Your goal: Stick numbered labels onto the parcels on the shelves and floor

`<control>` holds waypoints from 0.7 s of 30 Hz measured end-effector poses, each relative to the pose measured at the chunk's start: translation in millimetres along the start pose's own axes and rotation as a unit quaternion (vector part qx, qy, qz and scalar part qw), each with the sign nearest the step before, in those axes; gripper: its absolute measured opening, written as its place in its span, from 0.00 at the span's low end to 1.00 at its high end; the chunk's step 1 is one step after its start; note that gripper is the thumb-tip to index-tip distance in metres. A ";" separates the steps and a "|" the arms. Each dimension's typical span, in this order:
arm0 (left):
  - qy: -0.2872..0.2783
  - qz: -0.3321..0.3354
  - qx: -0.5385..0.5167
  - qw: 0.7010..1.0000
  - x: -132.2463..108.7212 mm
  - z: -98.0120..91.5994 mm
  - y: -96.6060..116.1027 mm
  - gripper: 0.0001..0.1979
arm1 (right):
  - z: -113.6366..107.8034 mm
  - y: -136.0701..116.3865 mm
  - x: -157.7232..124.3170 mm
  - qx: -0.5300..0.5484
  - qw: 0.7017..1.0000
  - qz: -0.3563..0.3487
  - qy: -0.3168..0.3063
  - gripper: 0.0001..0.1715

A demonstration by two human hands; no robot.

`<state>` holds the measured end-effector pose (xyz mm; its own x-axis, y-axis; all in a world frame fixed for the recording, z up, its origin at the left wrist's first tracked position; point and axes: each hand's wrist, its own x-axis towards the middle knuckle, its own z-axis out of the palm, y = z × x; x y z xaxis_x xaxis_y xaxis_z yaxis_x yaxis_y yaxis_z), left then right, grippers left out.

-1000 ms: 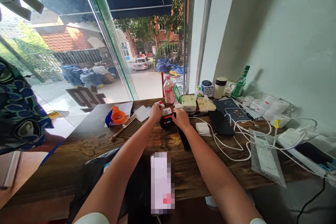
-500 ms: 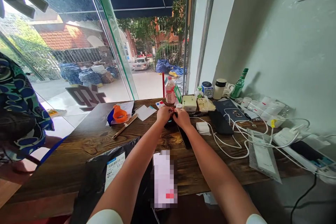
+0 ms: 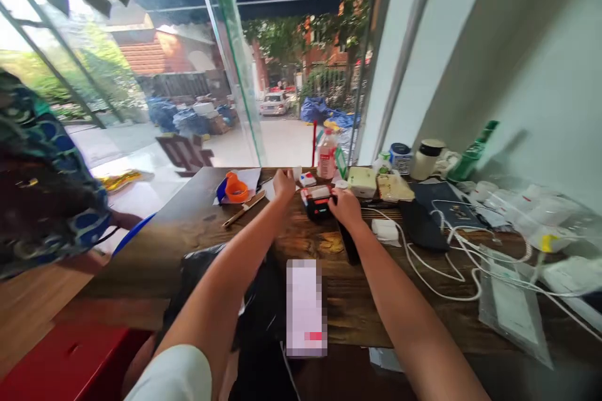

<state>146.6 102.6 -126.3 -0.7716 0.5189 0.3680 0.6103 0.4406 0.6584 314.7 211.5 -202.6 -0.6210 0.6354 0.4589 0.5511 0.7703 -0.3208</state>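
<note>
A small black-and-red device (image 3: 316,207), which looks like a portable printer, sits on the wooden table with a pale roll across its top. My right hand (image 3: 347,205) grips its right side, fingers curled against the edge. Left of the device, my left hand (image 3: 284,184) is raised a little, with its fingers closed. A small whitish patch shows by those fingertips, but I cannot make out whether they hold it. Behind the device lies a small white item with red and blue marks (image 3: 308,179). A dark flat object (image 3: 348,244) lies partly under my right wrist.
A phone with a blurred screen (image 3: 305,307) is near me, beside a black plastic bag (image 3: 256,301). An orange tape dispenser (image 3: 236,188) and a box cutter-like stick (image 3: 244,208) are left. White cables (image 3: 444,288) sprawl right. A pink-labelled bottle (image 3: 327,156) stands behind. Another person is at left.
My hands were together over the device; my left hand has moved away to the left. The device's top and roll now show. The whole view has swung left.
</note>
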 end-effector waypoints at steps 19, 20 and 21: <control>0.015 0.185 0.044 0.982 -373.7 -215.9 -229.5 0.06 | -70.8 -71.1 -83.8 0.133 0.968 -0.123 0.173 0.28; 0.047 0.122 -0.011 0.991 -375.8 -222.0 -233.8 0.08 | -83.2 -86.2 -112.6 0.157 0.962 -0.133 0.181 0.26; 0.093 0.031 -0.080 0.992 -377.0 -227.9 -238.6 0.09 | -93.4 -101.8 -145.3 0.177 0.956 -0.143 0.185 0.24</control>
<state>251.0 -365.1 -272.4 -0.7630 0.3897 0.5158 0.6320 0.2821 0.7218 400.8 35.7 -159.3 -0.4428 0.3843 0.8101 0.1247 0.9211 -0.3688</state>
